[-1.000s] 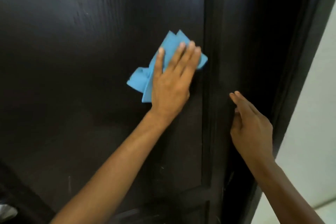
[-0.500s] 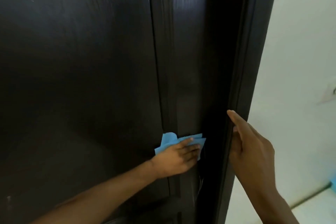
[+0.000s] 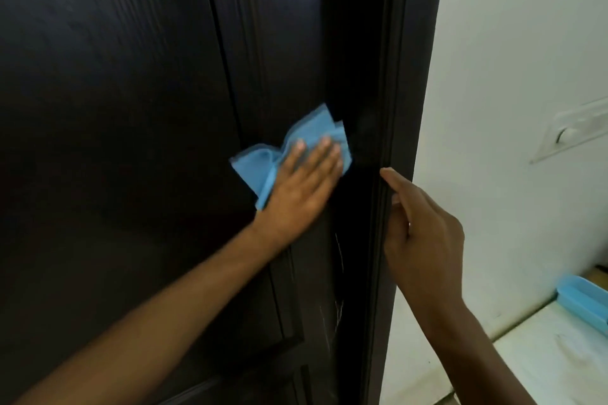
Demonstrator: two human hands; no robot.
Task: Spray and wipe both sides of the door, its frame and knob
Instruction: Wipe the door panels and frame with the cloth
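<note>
A dark brown panelled door (image 3: 125, 108) fills most of the view. My left hand (image 3: 299, 187) lies flat with straight fingers on a crumpled blue cloth (image 3: 260, 164), pressing it against the door's right stile. My right hand (image 3: 424, 227) touches the door's right edge (image 3: 391, 76) with an extended forefinger; its other fingers are loosely curled and hold nothing. Pale scratch marks (image 3: 335, 312) show low on the stile. No knob or spray bottle is in view.
A white wall (image 3: 510, 76) stands right of the door, with a white switch plate (image 3: 572, 131) on it. A light blue plastic container (image 3: 582, 302) sits at the lower right on a pale floor (image 3: 543, 358).
My left hand and the cloth dropped lower on the door and then came back up the right stile. My right hand stayed at the door's edge. The view shifted right.
</note>
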